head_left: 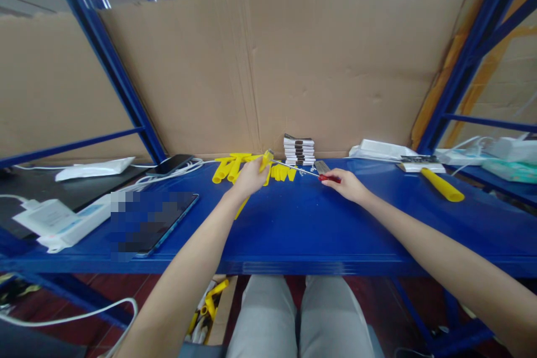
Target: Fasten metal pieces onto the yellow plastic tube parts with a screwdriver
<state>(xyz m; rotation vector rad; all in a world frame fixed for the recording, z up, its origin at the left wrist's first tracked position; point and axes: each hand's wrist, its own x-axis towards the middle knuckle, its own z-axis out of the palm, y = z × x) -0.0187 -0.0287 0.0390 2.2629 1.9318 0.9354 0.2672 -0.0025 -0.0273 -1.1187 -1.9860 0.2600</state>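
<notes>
My right hand point(346, 184) is closed round the red handle of a screwdriver point(329, 178). Its thin metal shaft slants up and left to a yellow plastic piece point(265, 160) pinched in my left hand point(251, 176). A small greyish part shows at the top of that piece; whether the tip touches it I cannot tell. Behind my left hand lie several yellow tubes point(226, 169), and flat yellow pieces point(283, 172) sit just to its right. A small grey metal plate point(322, 166) rests by the screwdriver, near tiny loose bits.
Against the cardboard wall point(327, 67) stands a stack of white packets point(299, 151). On the blue shelf's point(293, 229) left are a tablet-like device point(168, 224), a power strip point(84, 224) and cables. Rightward lie a yellow tube point(442, 184) and a white package point(381, 149). Below, a box point(222, 313) holds yellow parts.
</notes>
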